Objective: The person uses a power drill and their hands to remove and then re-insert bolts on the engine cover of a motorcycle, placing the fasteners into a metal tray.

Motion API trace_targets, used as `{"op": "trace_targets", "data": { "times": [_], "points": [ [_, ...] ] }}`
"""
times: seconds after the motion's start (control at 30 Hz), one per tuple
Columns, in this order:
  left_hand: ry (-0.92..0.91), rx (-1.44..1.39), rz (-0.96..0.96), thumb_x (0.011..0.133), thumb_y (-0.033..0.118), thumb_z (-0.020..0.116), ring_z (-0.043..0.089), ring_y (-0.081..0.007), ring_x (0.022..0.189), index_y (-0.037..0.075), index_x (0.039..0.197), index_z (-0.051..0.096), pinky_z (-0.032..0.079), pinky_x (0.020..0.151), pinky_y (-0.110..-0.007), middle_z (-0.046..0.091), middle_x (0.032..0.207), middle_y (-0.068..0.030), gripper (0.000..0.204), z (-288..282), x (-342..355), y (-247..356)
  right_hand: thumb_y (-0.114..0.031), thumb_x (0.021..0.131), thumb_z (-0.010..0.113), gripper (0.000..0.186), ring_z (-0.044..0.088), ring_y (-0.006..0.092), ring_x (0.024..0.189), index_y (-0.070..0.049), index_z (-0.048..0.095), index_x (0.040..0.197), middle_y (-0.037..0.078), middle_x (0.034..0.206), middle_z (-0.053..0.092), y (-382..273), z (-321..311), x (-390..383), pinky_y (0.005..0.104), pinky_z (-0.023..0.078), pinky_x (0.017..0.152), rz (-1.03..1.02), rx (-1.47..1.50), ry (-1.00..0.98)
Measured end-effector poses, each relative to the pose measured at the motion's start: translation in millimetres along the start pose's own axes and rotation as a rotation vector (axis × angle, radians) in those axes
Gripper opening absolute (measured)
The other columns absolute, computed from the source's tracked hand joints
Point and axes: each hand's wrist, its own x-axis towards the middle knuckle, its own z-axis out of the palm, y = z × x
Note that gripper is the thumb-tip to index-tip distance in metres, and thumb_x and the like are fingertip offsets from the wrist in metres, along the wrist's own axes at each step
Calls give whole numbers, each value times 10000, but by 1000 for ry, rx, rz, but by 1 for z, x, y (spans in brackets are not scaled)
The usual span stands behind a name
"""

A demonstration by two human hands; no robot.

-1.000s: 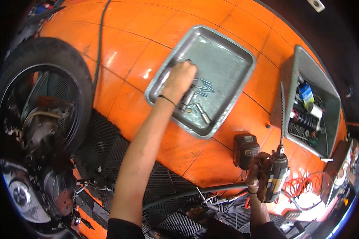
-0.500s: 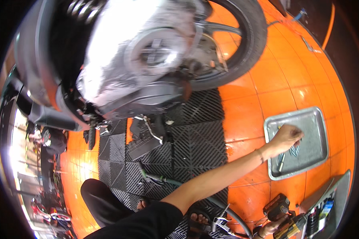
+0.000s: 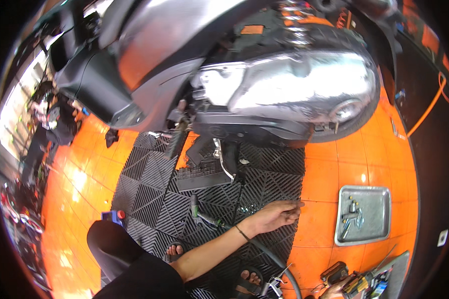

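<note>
In the head view, a person's left hand [image 3: 276,218] hung above the right-hand edge of a black ribbed mat [image 3: 154,199], between a motorcycle [image 3: 219,82] and a grey metal tray [image 3: 388,214] on an orange tiled floor [image 3: 324,167]. Its fingers pointed right, toward the tray, one nearly straight and the others loosely curled; whether that grip had hold of anything small could not be told.

The tray lay directly right of the left hand, apart from it, its slightly longer sides running away from the person. Inside, silver cylindrical sockets [image 3: 345,229] and a cluster of slim bolts [image 3: 360,218] sat toward the tray's near left side.

Straight ahead of the left hand, past the far part of the mat, stretched the motorcycle's silver engine casing [image 3: 304,82], its long axis running from left to right across the view. The left hand was plainly the nearer of the two to the casing.

At the lower right, the right hand [image 3: 336,289] appeared closed around a cordless power tool [image 3: 357,285], though the view's edge cut off part of that grip. The tool's thin rod slanted up and to the right, away from the motorcycle, near a grey bin [image 3: 403,264].
</note>
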Motion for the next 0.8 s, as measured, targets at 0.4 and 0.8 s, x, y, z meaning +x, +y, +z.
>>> {"op": "trace_targets", "data": {
  "times": [0.4,0.8],
  "points": [
    [115,19,463,1042,211,569,404,-68,661,0,1213,628,391,611,-218,614,980,-46,279,32,-88,73,-188,969,611,440,634,227,946,34,540,1341,127,1102,643,-114,27,-36,329,530,826,-204,248,-540],
    [99,-98,606,1046,299,575,378,-32,584,8,1170,615,358,579,-202,605,944,-28,319,61,-168,93,-187,945,640,464,657,236,942,35,539,1340,142,1106,653,-161,35,-58,329,547,805,-237,355,-800]
  ]
}}
